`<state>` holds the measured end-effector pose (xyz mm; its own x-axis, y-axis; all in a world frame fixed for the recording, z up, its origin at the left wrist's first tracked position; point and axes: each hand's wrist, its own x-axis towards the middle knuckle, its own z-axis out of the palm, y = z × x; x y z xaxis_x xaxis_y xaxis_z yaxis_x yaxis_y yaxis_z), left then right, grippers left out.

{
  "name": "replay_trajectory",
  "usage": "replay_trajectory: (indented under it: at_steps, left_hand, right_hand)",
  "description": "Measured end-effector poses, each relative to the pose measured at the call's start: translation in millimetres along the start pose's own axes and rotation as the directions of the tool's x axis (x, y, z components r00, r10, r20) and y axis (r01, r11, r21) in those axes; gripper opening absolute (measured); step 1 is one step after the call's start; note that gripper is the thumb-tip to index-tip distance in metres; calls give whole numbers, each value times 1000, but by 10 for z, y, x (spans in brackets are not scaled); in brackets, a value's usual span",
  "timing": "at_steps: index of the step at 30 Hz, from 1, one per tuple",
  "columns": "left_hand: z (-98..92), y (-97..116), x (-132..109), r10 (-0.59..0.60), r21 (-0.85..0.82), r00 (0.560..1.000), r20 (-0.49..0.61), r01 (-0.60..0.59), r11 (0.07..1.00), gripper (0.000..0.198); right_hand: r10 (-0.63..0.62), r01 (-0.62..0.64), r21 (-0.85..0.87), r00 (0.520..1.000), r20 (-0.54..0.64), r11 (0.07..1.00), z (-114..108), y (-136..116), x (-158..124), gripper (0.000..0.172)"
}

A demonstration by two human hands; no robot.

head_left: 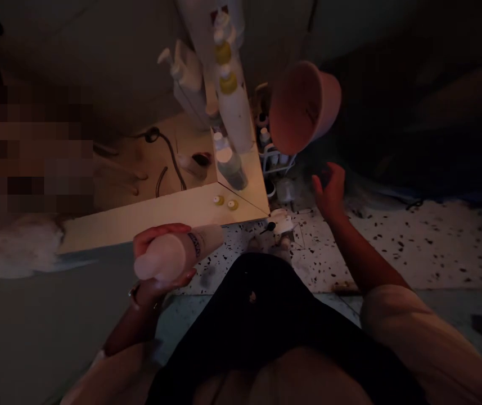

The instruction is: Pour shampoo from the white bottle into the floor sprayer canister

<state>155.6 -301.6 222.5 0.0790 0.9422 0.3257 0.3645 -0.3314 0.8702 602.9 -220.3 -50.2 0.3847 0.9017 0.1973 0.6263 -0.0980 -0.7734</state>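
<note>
In the head view, our left hand (155, 286) wraps its fingers around a pale bottle (178, 252), held on its side above the lap, just in front of the cream ledge (148, 218). Our right hand (329, 190) is raised over the speckled floor (396, 250), fingers loosely spread and holding nothing, near a pink bucket (303, 107) beside the tall yellow-capped bottle (234, 109).

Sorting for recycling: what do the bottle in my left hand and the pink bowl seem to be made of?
The bottle in your left hand looks like pale matte plastic, faintly translucent with a printed band. The pink bowl looks like smooth plastic with a thin rim, though dim light leaves that unsure.
</note>
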Motion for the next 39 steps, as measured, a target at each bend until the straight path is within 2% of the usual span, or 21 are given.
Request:
replay_trajectory:
  at_steps: [3, 6, 7, 9, 13, 16, 18, 21, 26, 32, 36, 39]
  left_hand:
    - [196, -1, 149, 159, -157, 976, 148, -136, 978, 83]
    - [373, -63, 231, 354, -309, 886, 301, -260, 915, 79]
    - [425, -92, 229, 399, -340, 858, 322, -289, 895, 82]
    - [526, -147, 185, 445, -367, 831, 335, -320, 874, 90]
    - [764, -194, -7, 459, -398, 833, 309, -325, 858, 93]
    - [945, -166, -181, 415, -390, 879, 234, -306, 869, 96]
    - [1041, -132, -293, 370, -356, 901, 227, -277, 892, 95]
    - [1160, -81, -428, 335, -316, 911, 241, -253, 915, 92]
    - [1336, -33, -534, 381, -288, 920, 86, -343, 894, 89]
    - [1409, 1, -605, 349, -208, 933, 90, -325, 923, 90]
    - [1445, 19, -632, 322, -230, 930, 181, -278, 933, 92]
    - [1517, 21, -626, 337, -262, 925, 175, -286, 922, 98]
  right_hand:
    - [83, -82, 19, 996, -25, 996, -75, 49, -649, 65]
    - [192, -190, 47, 981, -37, 981, -164, 94, -1194, 68]
    - [223, -221, 58, 974, -30, 974, -200, 112, -1342, 69]
    - [266, -265, 75, 964, -3, 961, -286, 160, -1584, 69]
    - [298, -301, 84, 954, 42, 950, -495, 333, -1878, 62]
    - [304, -310, 62, 948, 89, 949, -691, 514, -1982, 59]
    - [288, -295, 41, 949, 130, 955, -848, 638, -2019, 59]
    - [298, -302, 2, 942, 158, 953, -1099, 811, -2050, 62]
    - [361, -356, -58, 920, 151, 933, -1376, 994, -2072, 67]
    - [337, -338, -29, 924, 182, 941, -1396, 932, -2031, 64]
    - [284, -296, 35, 940, 190, 955, -1369, 773, -1966, 61]
    - [225, -245, 76, 952, 208, 967, -1322, 604, -1898, 59]
